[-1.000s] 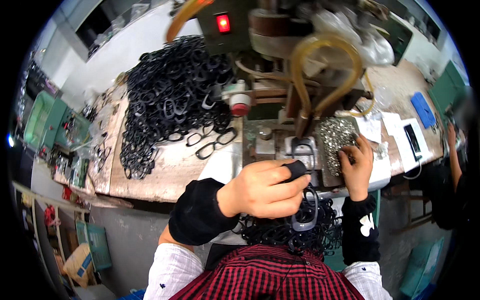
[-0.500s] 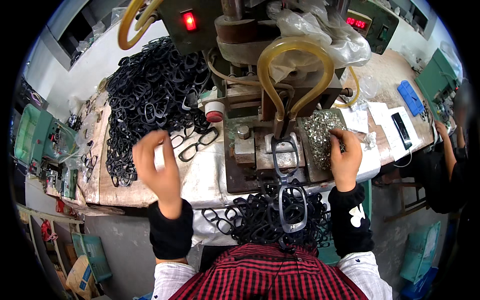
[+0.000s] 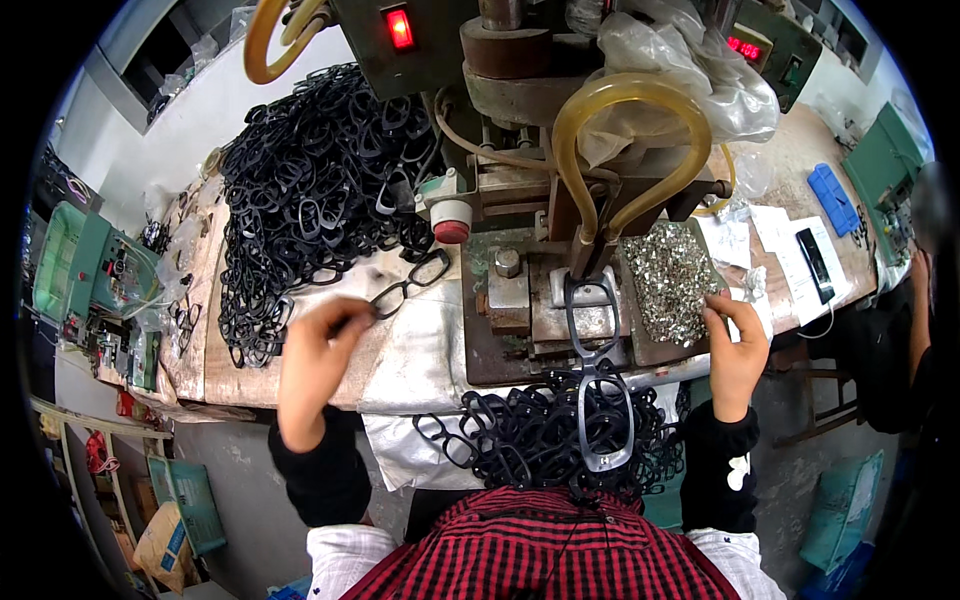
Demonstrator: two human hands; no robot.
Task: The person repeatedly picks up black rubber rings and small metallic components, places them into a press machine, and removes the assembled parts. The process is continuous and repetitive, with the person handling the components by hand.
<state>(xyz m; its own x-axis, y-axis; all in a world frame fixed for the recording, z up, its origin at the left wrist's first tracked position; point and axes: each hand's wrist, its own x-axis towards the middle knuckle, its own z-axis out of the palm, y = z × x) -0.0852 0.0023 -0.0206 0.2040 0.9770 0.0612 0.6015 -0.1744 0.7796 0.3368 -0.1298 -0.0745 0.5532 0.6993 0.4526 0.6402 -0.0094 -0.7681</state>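
Note:
My left hand (image 3: 322, 350) is closed at the near end of a black eyeglass frame (image 3: 408, 286) lying on the table, its fingertips pinched on the rim. Over by the tray of small shiny metal pieces (image 3: 668, 285), my right hand (image 3: 738, 350) has thumb and forefinger pressed together at the tray's right edge. Whatever it pinches is too small to make out. A dark grey eyeglass frame (image 3: 606, 425) sits with one rim under the press head (image 3: 590, 255). Its other rim hangs toward me over a heap of black frames (image 3: 510, 430) in front of the machine.
A large pile of black eyeglass frames (image 3: 310, 190) covers the table left of the press. A red button (image 3: 452, 230) juts from the machine's left side. Yellow hoses (image 3: 705, 125) loop above. To the right lie papers, a phone (image 3: 815, 265) and a blue tray (image 3: 834, 198); another person sits beyond.
My left hand has come down to the frame on the table and its fingers have closed. My right hand's fingers have drawn into a pinch beside the metal pieces. The view has shifted slightly.

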